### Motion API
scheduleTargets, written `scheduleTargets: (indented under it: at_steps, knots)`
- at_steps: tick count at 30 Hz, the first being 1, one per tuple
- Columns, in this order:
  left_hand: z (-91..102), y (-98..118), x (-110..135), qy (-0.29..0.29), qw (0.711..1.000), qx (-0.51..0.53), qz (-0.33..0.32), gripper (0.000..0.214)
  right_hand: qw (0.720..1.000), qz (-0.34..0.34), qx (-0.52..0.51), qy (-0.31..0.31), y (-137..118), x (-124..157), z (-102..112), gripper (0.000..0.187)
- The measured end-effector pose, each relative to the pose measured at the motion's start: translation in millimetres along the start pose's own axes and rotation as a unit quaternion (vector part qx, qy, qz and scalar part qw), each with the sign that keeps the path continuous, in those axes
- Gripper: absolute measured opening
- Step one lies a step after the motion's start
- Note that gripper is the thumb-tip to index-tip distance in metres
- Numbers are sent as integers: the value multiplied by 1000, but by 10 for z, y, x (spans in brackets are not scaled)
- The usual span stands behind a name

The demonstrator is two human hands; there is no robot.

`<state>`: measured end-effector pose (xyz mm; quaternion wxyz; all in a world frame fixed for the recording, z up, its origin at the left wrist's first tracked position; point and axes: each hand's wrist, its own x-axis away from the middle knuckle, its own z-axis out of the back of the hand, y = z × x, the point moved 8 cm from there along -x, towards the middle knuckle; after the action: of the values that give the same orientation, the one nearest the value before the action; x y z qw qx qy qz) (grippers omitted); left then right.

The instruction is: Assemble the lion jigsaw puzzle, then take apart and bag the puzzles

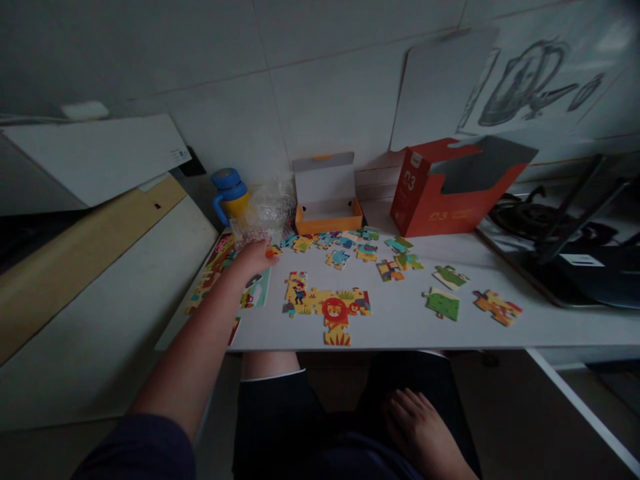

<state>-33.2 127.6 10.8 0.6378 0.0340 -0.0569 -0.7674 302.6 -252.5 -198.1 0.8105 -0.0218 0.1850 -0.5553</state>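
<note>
My left hand [254,257] reaches over the left part of the table, beside the crumpled bubble wrap. Its thumb and fingers close around a small orange and yellow puzzle piece [273,251]; the grip is partly hidden. My right hand [414,420] lies on my thigh with its fingers stretched out, holding nothing. Several joined pieces with a lion [335,309] form a section at the table's front. Loose puzzle pieces [338,259] are scattered behind it, and green pieces [442,303] lie to the right. More puzzle parts [257,293] show under my left forearm.
An open orange box [329,225] stands at the back, next to bubble wrap [265,210] and a blue and yellow bottle [231,193]. A red carton [440,193] is right of it. A black gas stove [575,247] bounds the right side; white boards [100,157] lean at left.
</note>
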Motion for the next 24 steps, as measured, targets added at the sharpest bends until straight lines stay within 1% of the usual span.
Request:
scheduleTargets:
  at_steps: [5,9,11,15,20,24]
  knots:
    - [-23,-155,-83,-10,998,50,27,46,1000,-4,-12,11,19,15,-21,24]
    - [-52,-200,-66,1,995,82,52,47,999,16,-5,38,-2,12,13,25]
    - [-56,-190,-36,9,994,91,55,47,999,23,6,46,-11,9,30,25]
    - [-6,-155,33,30,995,85,50,43,999,31,9,37,-9,11,22,23]
    - [65,-120,107,46,996,51,50,38,998,46,22,43,1,27,-6,21]
    - [114,-19,135,48,998,13,33,43,998,48,25,37,28,34,-57,19]
